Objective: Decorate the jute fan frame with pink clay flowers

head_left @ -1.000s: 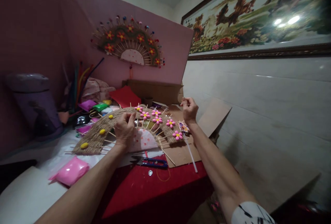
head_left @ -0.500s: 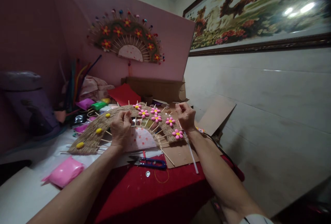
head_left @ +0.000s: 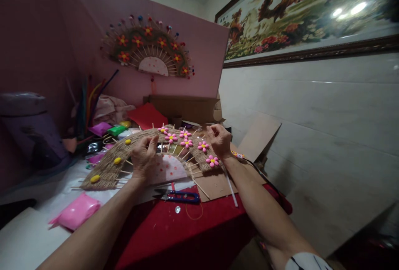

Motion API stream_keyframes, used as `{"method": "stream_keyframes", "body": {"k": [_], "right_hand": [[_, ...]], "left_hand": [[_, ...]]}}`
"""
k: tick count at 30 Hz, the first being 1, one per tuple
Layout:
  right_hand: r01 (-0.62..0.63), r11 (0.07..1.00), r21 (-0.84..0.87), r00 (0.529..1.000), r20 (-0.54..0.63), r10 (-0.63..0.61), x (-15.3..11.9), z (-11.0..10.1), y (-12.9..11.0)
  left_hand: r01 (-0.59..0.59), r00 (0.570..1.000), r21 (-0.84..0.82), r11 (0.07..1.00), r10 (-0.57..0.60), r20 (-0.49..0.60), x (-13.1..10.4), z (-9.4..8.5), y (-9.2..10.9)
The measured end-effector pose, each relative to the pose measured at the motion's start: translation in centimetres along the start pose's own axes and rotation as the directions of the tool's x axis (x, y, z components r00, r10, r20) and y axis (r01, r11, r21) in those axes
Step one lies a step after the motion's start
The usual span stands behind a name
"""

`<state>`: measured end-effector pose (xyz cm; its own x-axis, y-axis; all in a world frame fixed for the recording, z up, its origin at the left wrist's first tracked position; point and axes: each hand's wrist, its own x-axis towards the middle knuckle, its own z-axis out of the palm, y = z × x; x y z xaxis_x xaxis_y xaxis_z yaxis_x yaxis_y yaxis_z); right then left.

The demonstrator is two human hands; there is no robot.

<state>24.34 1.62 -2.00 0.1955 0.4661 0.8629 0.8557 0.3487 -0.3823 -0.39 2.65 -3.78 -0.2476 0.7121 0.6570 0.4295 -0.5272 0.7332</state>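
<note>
A fan-shaped craft piece of woven tan cord and thin sticks lies in front of me. Pink clay flowers with yellow centres dot its right part, and yellow clay ovals its left. My left hand is closed over the fan's middle, beside the white dotted half-circle, thumb and finger pinched. Raised at the fan's right end, my right hand is closed too, fingertips together. Whatever either pinch holds is too small to make out.
Blue thread snips and a round clear gem lie nearby on the red cloth. A pink clay packet rests at left. A glue stick lies under my right forearm. Behind stand cardboard and a finished fan.
The view has shifted slightly, moving everything a little left. My right fingertips have dipped a little toward the fan; my left hand keeps its place over it.
</note>
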Motion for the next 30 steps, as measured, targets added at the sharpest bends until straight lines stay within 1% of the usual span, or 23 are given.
{"method": "stream_keyframes", "body": {"k": [5, 8, 13, 19, 23, 25, 27, 30], "right_hand": [[0.014, 1.000, 0.013, 1.000, 0.001, -0.014, 0.0, 0.0, -0.2], [0.023, 1.000, 0.010, 1.000, -0.004, -0.023, 0.0, -0.1, -0.2], [0.075, 0.995, 0.061, 0.996, -0.044, -0.072, -0.1, 0.1, 0.0], [0.104, 0.990, 0.092, 0.993, -0.060, -0.099, 0.0, 0.2, 0.1], [0.108, 0.990, 0.087, 0.993, -0.054, -0.104, -0.1, 0.3, 0.1], [0.104, 0.991, 0.088, 0.994, -0.044, -0.101, -0.1, 0.3, 0.1], [0.109, 0.988, 0.107, 0.994, -0.012, -0.108, -0.1, 0.3, 0.0], [0.172, 0.972, 0.160, 0.978, 0.088, -0.187, 0.1, 0.3, -0.5]], "left_hand": [[0.026, 1.000, 0.011, 1.000, -0.026, 0.015, 0.0, 0.0, 0.1], [0.034, 0.999, -0.030, 0.999, -0.034, 0.006, 0.1, 0.2, -0.2], [0.066, 0.998, -0.053, 0.996, -0.066, -0.006, 0.2, 0.2, 0.0], [0.033, 0.999, 0.000, 0.999, -0.033, 0.014, 0.0, -0.3, 1.1], [0.029, 0.999, 0.004, 1.000, -0.029, 0.016, 0.0, -0.3, 1.0], [0.019, 1.000, 0.025, 1.000, -0.019, 0.009, 0.1, -0.1, 0.6], [0.018, 1.000, 0.008, 1.000, -0.018, 0.008, 0.2, 0.0, 0.2], [0.019, 1.000, -0.031, 0.999, -0.018, 0.016, 0.2, 0.2, -0.2]]}}
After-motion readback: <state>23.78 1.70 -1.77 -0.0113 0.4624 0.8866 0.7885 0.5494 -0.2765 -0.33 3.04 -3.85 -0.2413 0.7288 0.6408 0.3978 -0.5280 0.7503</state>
